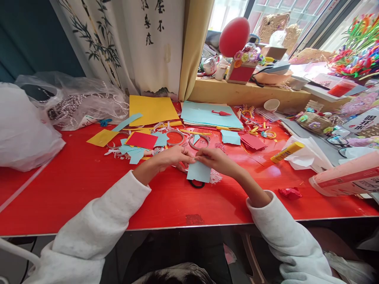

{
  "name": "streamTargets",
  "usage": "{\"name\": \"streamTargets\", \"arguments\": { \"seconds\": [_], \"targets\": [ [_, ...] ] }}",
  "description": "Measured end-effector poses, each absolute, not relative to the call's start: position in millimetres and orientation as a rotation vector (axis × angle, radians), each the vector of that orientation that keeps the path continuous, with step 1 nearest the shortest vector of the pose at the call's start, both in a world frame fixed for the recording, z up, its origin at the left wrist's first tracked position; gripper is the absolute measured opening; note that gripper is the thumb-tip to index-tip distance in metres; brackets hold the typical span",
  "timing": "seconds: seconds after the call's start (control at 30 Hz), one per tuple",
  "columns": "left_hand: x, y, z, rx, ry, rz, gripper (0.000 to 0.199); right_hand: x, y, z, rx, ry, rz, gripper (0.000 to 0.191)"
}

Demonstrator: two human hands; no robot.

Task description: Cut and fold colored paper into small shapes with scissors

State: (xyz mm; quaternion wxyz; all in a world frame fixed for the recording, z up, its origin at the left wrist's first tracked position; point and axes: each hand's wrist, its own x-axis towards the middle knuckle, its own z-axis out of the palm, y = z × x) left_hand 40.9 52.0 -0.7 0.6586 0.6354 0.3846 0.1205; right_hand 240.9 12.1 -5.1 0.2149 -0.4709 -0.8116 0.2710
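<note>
A light blue paper square (199,172) hangs between my two hands over the middle of the red table (166,205). My left hand (177,156) pinches its top edge at the left. Close beside it, my right hand (215,158) pinches the same edge at the right, with the fingertips of both hands nearly touching. Behind the paper, a black loop (196,184) shows below its lower edge, and a pale pink fringed piece (215,176) lies at its right. Metal rings (175,137) and blue scraps (136,153) lie just beyond my hands.
Yellow sheets (152,110) and light blue sheets (207,114) lie at the back. Red squares (253,141), a yellow glue stick (287,152) and a pink cylindrical container (346,175) are on the right. White plastic bags (26,130) stand at the left. A windowsill (219,91) holds crafts.
</note>
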Motion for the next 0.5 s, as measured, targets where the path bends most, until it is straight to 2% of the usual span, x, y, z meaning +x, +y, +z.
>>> {"name": "streamTargets", "arguments": {
  "seconds": [0.23, 0.5],
  "targets": [
    [41.6, 48.7, 1.0, 1.525, 0.890, 0.284, 0.037, 244.6, 14.2, -7.0, -1.306, -2.216, 0.711, 0.023],
    [44.3, 49.9, -2.5, 1.468, 0.858, 0.374, 0.037, 244.8, 17.5, -11.3, -1.304, -2.193, 0.678, 0.022]
  ]
}}
